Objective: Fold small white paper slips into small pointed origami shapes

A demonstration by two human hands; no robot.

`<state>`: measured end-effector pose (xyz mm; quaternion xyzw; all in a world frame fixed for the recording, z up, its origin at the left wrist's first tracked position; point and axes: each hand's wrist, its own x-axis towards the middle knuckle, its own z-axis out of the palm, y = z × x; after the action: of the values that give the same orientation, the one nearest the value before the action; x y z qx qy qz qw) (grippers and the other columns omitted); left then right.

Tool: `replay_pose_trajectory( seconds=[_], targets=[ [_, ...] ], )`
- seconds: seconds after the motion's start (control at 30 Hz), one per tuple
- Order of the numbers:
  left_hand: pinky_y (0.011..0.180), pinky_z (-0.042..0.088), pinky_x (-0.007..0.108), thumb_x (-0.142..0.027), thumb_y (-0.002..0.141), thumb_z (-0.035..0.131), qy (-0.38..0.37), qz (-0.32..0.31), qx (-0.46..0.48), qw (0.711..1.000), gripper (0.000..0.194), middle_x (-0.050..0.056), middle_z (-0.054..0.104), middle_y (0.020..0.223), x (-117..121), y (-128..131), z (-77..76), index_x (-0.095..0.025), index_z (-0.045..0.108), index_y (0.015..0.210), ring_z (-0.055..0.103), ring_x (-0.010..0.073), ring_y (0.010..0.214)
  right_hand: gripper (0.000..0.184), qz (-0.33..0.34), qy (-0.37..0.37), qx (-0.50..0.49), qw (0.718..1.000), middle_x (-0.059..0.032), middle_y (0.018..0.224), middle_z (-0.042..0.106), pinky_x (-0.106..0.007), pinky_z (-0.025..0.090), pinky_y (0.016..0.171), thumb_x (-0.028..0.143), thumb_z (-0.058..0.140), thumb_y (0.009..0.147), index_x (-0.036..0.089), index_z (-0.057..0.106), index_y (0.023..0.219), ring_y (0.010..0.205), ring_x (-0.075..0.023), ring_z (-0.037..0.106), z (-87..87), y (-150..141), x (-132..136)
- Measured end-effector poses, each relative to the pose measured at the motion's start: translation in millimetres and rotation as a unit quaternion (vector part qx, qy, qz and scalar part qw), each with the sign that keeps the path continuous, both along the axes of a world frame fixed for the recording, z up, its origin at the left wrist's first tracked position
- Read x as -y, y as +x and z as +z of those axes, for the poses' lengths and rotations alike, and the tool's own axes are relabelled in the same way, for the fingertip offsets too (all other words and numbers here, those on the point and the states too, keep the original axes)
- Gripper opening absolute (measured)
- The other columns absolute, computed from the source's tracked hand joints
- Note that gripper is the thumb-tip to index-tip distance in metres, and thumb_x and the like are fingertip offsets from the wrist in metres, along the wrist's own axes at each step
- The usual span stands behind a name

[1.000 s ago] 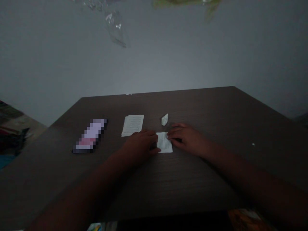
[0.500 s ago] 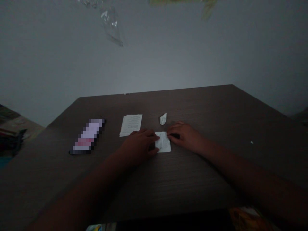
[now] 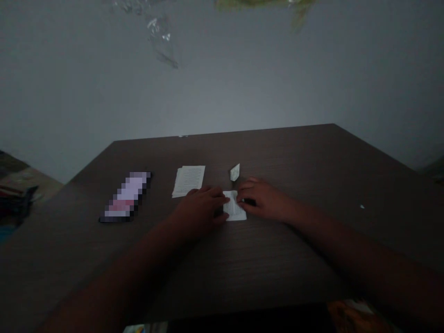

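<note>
A small sheet of printed paper (image 3: 234, 211) lies on the dark wooden table between my hands. My left hand (image 3: 204, 208) rests on its left side, thumb and fingers apart, pressing the edge down. At the upper right corner my right hand (image 3: 256, 196) pinches the paper, and that corner is bent inward. Just beyond stands a small folded paper piece (image 3: 235, 172) with a pointed top. Left of it is a stack of printed paper sheets (image 3: 190, 179), its near edge partly hidden by my left hand.
A phone (image 3: 126, 196) with a blurred lit screen lies on the left of the table (image 3: 277, 152). A tiny white scrap (image 3: 362, 206) sits at the right. Behind the table rises a pale wall (image 3: 260, 83) with clear tape (image 3: 161, 39) stuck to it.
My right hand has shifted slightly left, drawing the upper right corner of the paper inward. My left hand stays where it was on the sheet.
</note>
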<state>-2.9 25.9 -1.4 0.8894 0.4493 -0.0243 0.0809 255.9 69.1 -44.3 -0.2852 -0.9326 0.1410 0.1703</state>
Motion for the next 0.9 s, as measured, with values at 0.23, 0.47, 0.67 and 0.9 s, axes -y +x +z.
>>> replay_pose_trajectory(
  seconds=[0.23,0.47,0.67,0.9],
  targets=[
    [0.11,0.06,0.052,-0.037,0.11,0.071,0.004,0.0,-0.008,1.0,0.033,0.011,0.078,0.14,0.4,3.7,0.4,-0.025,0.079,0.14,0.072,0.0348,0.131,0.015,0.054,-0.05,0.016,0.997,-0.0053,0.105,0.082,-0.046,0.054,0.106,0.012,0.073,0.099,0.025,0.08,0.096,0.106,-0.0266,0.073,15.0,4.6,15.1],
    [0.113,0.059,0.056,-0.037,0.11,0.074,-0.012,0.01,-0.019,1.0,0.036,0.012,0.076,0.144,1.7,7.6,1.7,-0.022,0.078,0.143,0.069,0.0373,0.136,0.015,-0.012,-0.03,-0.009,0.999,-0.0078,0.102,0.079,-0.046,0.056,0.103,0.017,0.07,0.105,0.022,0.082,0.098,0.1,-0.0266,0.073,2.2,3.9,3.2],
    [0.112,0.06,0.054,-0.038,0.11,0.075,-0.003,0.013,-0.015,1.0,0.038,0.011,0.076,0.143,0.4,5.8,-0.5,-0.024,0.077,0.145,0.07,0.0364,0.136,0.016,-0.126,-0.018,-0.029,0.991,-0.0088,0.109,0.078,-0.043,0.056,0.102,0.017,0.07,0.108,0.023,0.085,0.105,0.11,-0.0272,0.072,-12.1,-1.1,-9.9],
    [0.11,0.061,0.053,-0.039,0.109,0.075,0.006,0.007,-0.014,1.0,0.037,0.011,0.077,0.144,0.0,3.9,-3.0,-0.024,0.078,0.143,0.07,0.0367,0.136,0.023,-0.118,-0.03,0.001,0.993,-0.0121,0.123,0.079,-0.052,0.053,0.114,0.028,0.086,0.099,0.023,0.085,0.121,0.124,-0.033,0.07,-7.5,3.9,-6.0]
  ],
)
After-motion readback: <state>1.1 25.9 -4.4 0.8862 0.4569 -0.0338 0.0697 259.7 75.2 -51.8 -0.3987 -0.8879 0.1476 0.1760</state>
